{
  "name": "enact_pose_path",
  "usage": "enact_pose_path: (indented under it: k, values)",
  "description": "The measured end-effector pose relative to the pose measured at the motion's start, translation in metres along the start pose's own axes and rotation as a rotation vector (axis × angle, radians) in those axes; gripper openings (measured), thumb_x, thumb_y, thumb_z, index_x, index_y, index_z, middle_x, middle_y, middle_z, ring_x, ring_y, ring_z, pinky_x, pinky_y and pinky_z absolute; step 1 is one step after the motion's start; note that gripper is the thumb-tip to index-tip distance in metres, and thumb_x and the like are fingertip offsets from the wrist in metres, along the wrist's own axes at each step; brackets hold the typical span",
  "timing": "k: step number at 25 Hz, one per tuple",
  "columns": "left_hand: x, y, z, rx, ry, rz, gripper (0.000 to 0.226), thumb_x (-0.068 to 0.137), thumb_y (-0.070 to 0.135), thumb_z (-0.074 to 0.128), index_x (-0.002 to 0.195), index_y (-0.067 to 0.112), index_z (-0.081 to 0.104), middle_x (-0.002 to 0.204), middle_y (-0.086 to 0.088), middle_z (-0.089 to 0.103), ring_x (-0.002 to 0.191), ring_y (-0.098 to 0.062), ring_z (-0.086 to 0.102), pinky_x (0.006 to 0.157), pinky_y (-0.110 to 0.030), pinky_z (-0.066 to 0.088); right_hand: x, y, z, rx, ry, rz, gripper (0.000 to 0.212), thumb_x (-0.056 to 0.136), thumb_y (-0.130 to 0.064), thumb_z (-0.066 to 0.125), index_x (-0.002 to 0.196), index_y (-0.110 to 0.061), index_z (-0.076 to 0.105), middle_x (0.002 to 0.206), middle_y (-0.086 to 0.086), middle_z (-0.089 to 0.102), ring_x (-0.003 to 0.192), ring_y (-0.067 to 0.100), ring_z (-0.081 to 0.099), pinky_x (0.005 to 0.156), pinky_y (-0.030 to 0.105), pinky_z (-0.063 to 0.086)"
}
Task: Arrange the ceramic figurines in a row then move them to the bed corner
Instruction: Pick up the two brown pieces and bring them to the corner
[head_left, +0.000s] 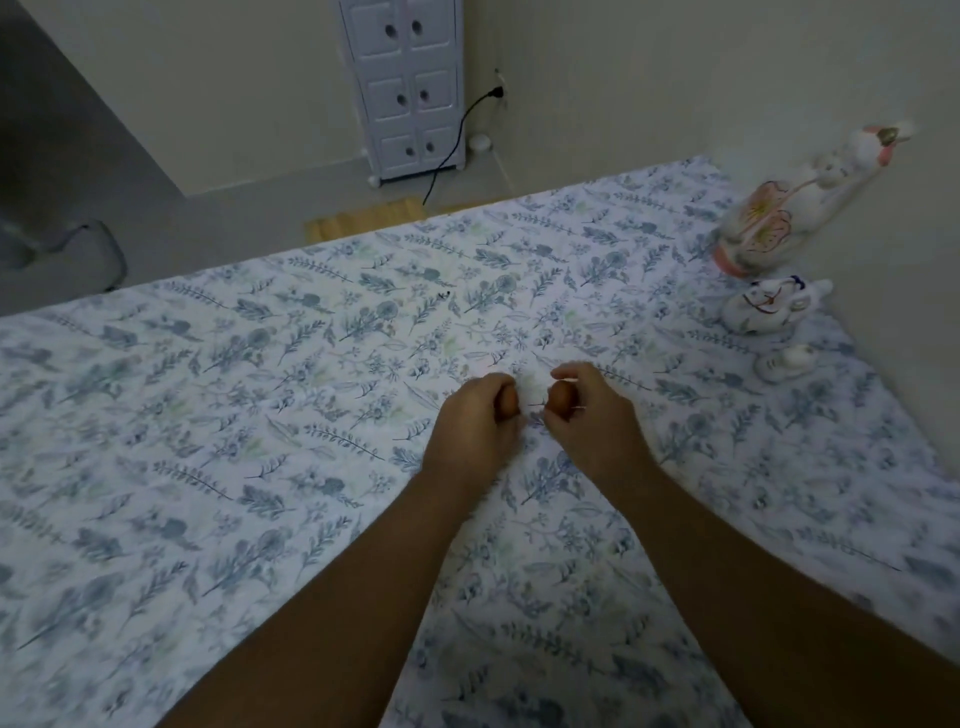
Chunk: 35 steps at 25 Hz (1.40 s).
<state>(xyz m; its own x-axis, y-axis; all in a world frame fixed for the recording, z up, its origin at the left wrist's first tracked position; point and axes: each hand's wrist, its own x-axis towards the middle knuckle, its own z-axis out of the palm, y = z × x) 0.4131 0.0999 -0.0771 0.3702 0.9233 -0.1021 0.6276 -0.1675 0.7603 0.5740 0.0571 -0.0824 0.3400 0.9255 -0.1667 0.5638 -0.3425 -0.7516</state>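
Observation:
Both hands are at the middle of the bed. My left hand (475, 415) is closed around a small brown figurine (509, 402), mostly hidden by the fingers. My right hand (589, 410) grips a second small brown figurine (560, 397) just beside it. Three white ceramic figurines stand along the right wall near the bed corner: a tall one with pink flowers (795, 208), a medium cat-like one (769, 306) and a small one (782, 361).
The bed (260, 389) has a blue floral sheet. Beyond its far edge stand a white drawer cabinet (405, 88), a black cable plugged into a wall socket (457, 140) and a wooden board (363, 221). A wall borders the bed on the right.

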Motion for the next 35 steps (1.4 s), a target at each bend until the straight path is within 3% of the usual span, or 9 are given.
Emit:
enact_pose_path:
  k: [2, 6, 7, 10, 14, 18, 22, 27, 35]
  values:
    - [-0.006, 0.008, 0.005, -0.021, -0.017, 0.058, 0.01, 0.084, -0.003, 0.064, 0.085, 0.007, 0.061, 0.083, -0.007, 0.062, 0.081, -0.021, 0.056, 0.081, -0.048, 0.054, -0.017, 0.008, -0.01, 0.055, 0.036, 0.0, 0.039, 0.081, -0.016, 0.079, 0.114, -0.026, 0.061, 0.099, -0.004, 0.068, 0.089, 0.011, 0.067, 0.081, 0.029, 0.058]
    - [-0.009, 0.038, 0.038, -0.052, -0.022, 0.097, 0.04, 0.088, 0.002, 0.069, 0.126, 0.012, 0.065, 0.11, -0.006, 0.069, 0.102, -0.019, 0.065, 0.093, -0.038, 0.057, -0.038, 0.037, -0.047, 0.131, 0.098, -0.027, 0.05, 0.082, -0.016, 0.08, 0.129, -0.021, 0.063, 0.106, -0.009, 0.066, 0.097, 0.005, 0.063, 0.089, 0.02, 0.055]
    - [-0.007, 0.052, 0.051, -0.075, -0.036, 0.081, 0.041, 0.089, 0.003, 0.069, 0.127, 0.015, 0.063, 0.115, -0.004, 0.069, 0.105, -0.018, 0.066, 0.094, -0.036, 0.057, -0.041, 0.05, -0.063, 0.133, 0.128, -0.009, 0.052, 0.082, -0.016, 0.08, 0.13, -0.021, 0.062, 0.107, -0.009, 0.066, 0.099, 0.005, 0.063, 0.089, 0.02, 0.054]
    - [0.005, 0.093, 0.096, -0.092, -0.119, 0.129, 0.03, 0.088, 0.002, 0.067, 0.113, 0.018, 0.064, 0.107, 0.002, 0.07, 0.101, -0.015, 0.066, 0.091, -0.039, 0.058, -0.045, 0.096, -0.111, 0.09, 0.255, 0.022, 0.049, 0.08, -0.013, 0.081, 0.126, -0.016, 0.065, 0.109, 0.001, 0.07, 0.1, 0.011, 0.065, 0.09, 0.031, 0.057]
    - [0.028, 0.152, 0.165, -0.089, -0.199, 0.271, 0.03, 0.084, -0.001, 0.065, 0.11, 0.013, 0.066, 0.107, -0.004, 0.068, 0.1, -0.019, 0.064, 0.089, -0.042, 0.056, -0.046, 0.157, -0.176, 0.048, 0.381, 0.121, 0.047, 0.08, -0.014, 0.081, 0.125, -0.014, 0.066, 0.116, 0.007, 0.071, 0.105, 0.021, 0.067, 0.092, 0.039, 0.057]
    - [0.05, 0.198, 0.228, -0.081, -0.302, 0.379, 0.034, 0.082, -0.002, 0.07, 0.114, 0.009, 0.068, 0.109, -0.009, 0.072, 0.1, -0.021, 0.066, 0.089, -0.036, 0.056, -0.044, 0.207, -0.214, 0.023, 0.469, 0.183, 0.047, 0.082, -0.017, 0.079, 0.127, -0.015, 0.065, 0.121, 0.009, 0.069, 0.11, 0.025, 0.066, 0.091, 0.033, 0.054]
    - [0.073, 0.213, 0.268, -0.08, -0.34, 0.434, 0.033, 0.079, -0.003, 0.073, 0.111, 0.007, 0.07, 0.104, -0.007, 0.074, 0.096, -0.021, 0.068, 0.086, -0.03, 0.056, -0.046, 0.239, -0.218, 0.09, 0.511, 0.206, 0.049, 0.085, -0.02, 0.077, 0.131, -0.016, 0.063, 0.123, 0.005, 0.069, 0.11, 0.017, 0.065, 0.092, 0.024, 0.052]
    - [0.074, 0.208, 0.273, -0.115, -0.337, 0.368, 0.037, 0.073, 0.004, 0.085, 0.107, 0.011, 0.071, 0.101, 0.007, 0.069, 0.092, -0.009, 0.063, 0.079, -0.006, 0.045, -0.048, 0.247, -0.214, 0.064, 0.501, 0.192, 0.047, 0.083, -0.024, 0.08, 0.126, -0.016, 0.065, 0.12, 0.005, 0.07, 0.11, 0.018, 0.063, 0.089, 0.018, 0.045]
    - [0.068, 0.205, 0.28, -0.094, -0.33, 0.255, 0.023, 0.074, 0.017, 0.087, 0.09, 0.018, 0.07, 0.087, 0.001, 0.073, 0.083, -0.016, 0.069, 0.077, -0.033, 0.056, -0.06, 0.246, -0.209, -0.042, 0.498, 0.112, 0.049, 0.08, -0.016, 0.081, 0.126, -0.011, 0.065, 0.108, 0.013, 0.068, 0.101, 0.024, 0.064, 0.084, 0.023, 0.046]
